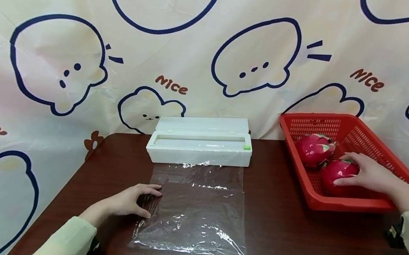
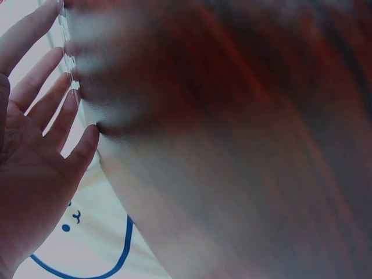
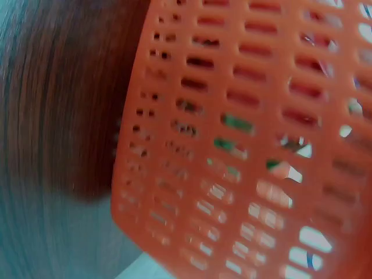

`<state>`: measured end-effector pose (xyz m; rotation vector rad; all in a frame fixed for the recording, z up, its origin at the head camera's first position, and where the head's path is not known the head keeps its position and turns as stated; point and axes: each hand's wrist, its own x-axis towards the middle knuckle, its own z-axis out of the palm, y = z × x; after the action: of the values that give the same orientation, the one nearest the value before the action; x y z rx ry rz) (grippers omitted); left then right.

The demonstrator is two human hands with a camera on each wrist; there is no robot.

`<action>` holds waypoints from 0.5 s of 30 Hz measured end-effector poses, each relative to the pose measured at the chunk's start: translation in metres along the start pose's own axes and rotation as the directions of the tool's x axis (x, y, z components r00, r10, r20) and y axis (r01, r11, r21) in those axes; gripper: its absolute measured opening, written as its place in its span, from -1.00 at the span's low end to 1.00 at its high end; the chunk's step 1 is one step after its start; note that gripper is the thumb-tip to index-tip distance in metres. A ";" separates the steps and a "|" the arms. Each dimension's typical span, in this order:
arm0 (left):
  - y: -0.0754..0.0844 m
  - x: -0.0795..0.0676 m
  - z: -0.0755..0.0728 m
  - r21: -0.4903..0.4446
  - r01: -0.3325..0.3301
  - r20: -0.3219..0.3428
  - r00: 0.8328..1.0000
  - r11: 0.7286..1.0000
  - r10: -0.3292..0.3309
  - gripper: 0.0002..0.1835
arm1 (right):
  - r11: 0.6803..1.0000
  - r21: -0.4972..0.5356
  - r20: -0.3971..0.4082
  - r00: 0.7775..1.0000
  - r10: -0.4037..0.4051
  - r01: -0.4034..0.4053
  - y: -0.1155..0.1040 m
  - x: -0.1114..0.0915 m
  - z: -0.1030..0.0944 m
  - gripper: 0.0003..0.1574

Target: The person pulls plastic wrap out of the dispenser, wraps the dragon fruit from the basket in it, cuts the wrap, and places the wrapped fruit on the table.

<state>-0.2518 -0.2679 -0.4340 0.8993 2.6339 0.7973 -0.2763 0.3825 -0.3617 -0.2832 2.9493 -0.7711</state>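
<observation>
A sheet of clear plastic wrap [image 1: 200, 210] lies on the table, drawn out from a white wrap dispenser box [image 1: 200, 155] with its lid up. My left hand [image 1: 125, 200] touches the sheet's left edge with spread fingers; in the left wrist view that hand [image 2: 43, 157] has its fingertips down at the table surface. Inside the red basket [image 1: 350, 204], my right hand [image 1: 372, 173] grips a pink dragon fruit [image 1: 333, 175], thumb on the near side and fingers over the top. Another dragon fruit [image 1: 313, 149] sits behind it. The basket wall [image 3: 232, 145] hides the right hand in the right wrist view.
The dark brown wooden table [image 1: 289, 252] carries all of these. A cloth backdrop [image 1: 198, 57] with printed cartoon bears hangs behind and to the left. A small green piece [image 1: 246, 147] sits at the right end of the dispenser box.
</observation>
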 end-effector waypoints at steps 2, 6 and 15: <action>0.000 0.000 0.001 -0.002 -0.001 -0.002 1.000 1.000 0.001 -0.38 | 1.000 -0.012 -0.007 1.000 0.010 -0.010 -0.003 0.003 0.003 0.09; -0.002 0.000 0.001 -0.007 0.003 -0.007 1.000 1.000 -0.003 -0.39 | 1.000 -0.012 0.006 1.000 0.012 -0.012 -0.005 0.008 0.004 0.12; -0.001 0.000 0.001 -0.009 -0.002 -0.008 1.000 1.000 0.002 -0.39 | 0.993 0.005 0.106 0.988 -0.116 0.117 0.007 0.006 -0.007 0.23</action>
<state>-0.2516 -0.2683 -0.4355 0.8985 2.6347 0.8141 -0.2843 0.3905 -0.3597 -0.4849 2.8545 -0.7426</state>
